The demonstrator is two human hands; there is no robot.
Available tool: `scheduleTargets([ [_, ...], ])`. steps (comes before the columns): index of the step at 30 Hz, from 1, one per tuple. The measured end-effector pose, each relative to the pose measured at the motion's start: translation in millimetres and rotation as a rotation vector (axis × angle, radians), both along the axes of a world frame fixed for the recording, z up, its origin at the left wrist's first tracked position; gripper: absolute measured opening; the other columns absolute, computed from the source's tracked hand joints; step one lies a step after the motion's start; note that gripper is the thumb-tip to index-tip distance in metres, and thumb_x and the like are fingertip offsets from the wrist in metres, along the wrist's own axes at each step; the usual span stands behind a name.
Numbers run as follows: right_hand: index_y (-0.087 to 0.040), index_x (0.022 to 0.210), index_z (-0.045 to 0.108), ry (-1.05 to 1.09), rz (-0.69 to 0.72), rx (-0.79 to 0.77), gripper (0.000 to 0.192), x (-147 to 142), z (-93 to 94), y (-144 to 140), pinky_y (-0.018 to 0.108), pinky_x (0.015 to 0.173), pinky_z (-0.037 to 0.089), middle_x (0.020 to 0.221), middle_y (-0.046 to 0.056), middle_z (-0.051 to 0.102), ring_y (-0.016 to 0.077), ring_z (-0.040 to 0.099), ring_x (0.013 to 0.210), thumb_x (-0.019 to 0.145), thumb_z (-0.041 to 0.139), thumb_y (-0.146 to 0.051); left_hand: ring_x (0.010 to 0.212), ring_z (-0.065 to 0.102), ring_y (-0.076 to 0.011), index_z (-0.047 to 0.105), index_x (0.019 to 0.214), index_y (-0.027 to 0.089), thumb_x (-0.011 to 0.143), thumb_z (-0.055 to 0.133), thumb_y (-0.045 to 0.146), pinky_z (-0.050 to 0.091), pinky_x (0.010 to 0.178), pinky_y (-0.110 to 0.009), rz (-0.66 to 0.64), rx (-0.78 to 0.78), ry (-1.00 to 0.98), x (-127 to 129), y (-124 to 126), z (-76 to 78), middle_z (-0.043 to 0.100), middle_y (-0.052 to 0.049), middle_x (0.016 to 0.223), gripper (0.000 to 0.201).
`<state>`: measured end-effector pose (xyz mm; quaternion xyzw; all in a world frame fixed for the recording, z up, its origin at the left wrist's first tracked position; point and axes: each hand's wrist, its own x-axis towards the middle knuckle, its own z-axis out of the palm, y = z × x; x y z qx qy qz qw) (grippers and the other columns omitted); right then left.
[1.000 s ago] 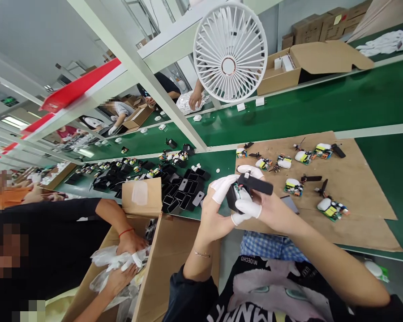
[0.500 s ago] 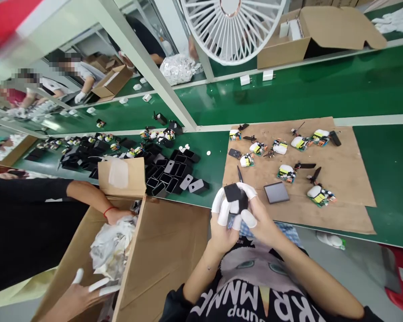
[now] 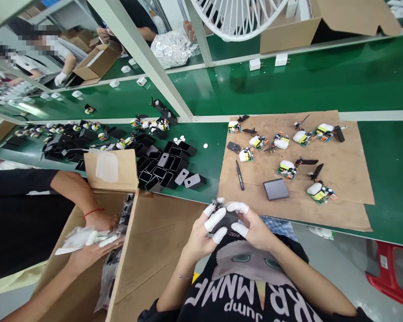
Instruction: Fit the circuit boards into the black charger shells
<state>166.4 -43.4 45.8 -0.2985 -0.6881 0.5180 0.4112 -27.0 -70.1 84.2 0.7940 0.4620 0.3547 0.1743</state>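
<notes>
From the head camera, both of the person's hands meet close to the chest, just off the near edge of the table. The left hand and the right hand are closed together around a small black housing, white cots on the fingertips pinching it from either side. I judge it is held this near so the person can look into it. Something small with a red speck sticks up at its top left corner, too small to tell what.

Ahead, a cardboard sheet lies on the green table, probably to keep loose parts from sliding. On it lie little circuit boards with white and yellow parts, well apart from one another, a grey flat plate and black tweezers nearest the hands, within easy reach.

Left of the sheet sits a cluster of empty black housings, open ends up. Nearer, a large carton stands open; a co-worker's hands, also in finger cots, handle a clear plastic bag inside it. A white fan hangs above the far belt.
</notes>
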Motion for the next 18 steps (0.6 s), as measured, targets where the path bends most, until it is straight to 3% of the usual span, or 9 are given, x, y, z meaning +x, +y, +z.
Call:
scheduleTargets([
  [4,-0.021,0.125,0.046,-0.101,0.055,0.093,0.027,0,0.9,14,0.031,0.090,0.058,0.122,0.012,0.066,0.0177,0.067,0.111,0.099,0.038,-0.018,0.127,0.060,-0.0250,0.040,0.148,0.027,0.094,0.052,0.019,0.056,0.100,-0.039,0.044,0.057,0.027,-5,-2,-4.5,0.054,-0.014,0.145,0.056],
  [7,-0.019,0.120,0.060,-0.262,0.086,0.214,0.029,-6,1.3,45,0.043,0.105,0.050,0.127,0.014,0.066,0.0237,0.060,0.124,0.100,0.039,-0.018,0.131,0.057,-0.0256,0.038,0.149,0.025,0.091,0.055,0.013,0.055,0.102,-0.038,0.176,0.174,0.157,-17,3,-8.6,0.053,-0.013,0.146,0.062],
  [11,-0.012,0.116,0.068,-0.476,0.136,0.366,0.027,-24,-5.8,80,0.058,0.116,0.032,0.131,0.020,0.064,0.0344,0.051,0.133,0.092,0.055,-0.016,0.133,0.054,-0.0277,0.037,0.150,0.025,0.089,0.058,0.013,0.056,0.100,-0.037,0.321,0.259,0.331,-29,22,-11.0,0.049,-0.014,0.149,0.066],
  [14,-0.010,0.115,0.069,-0.549,0.153,0.440,0.028,-30,-13.6,87,0.059,0.116,0.032,0.123,0.020,0.068,0.0347,0.056,0.128,0.090,0.057,-0.011,0.133,0.054,-0.0266,0.033,0.152,0.025,0.091,0.056,0.016,0.056,0.098,-0.033,0.314,0.269,0.393,-27,37,-10.2,0.045,-0.013,0.152,0.066],
  [18,-0.013,0.111,0.072,-0.542,0.121,0.493,0.031,-19,-17.9,84,0.053,0.115,0.037,0.115,0.016,0.073,0.0320,0.060,0.124,0.083,0.060,-0.007,0.139,0.047,-0.0279,0.028,0.154,0.022,0.092,0.056,0.020,0.049,0.108,-0.036,0.330,0.323,0.393,-18,51,-11.8,0.040,-0.014,0.155,0.068],
])
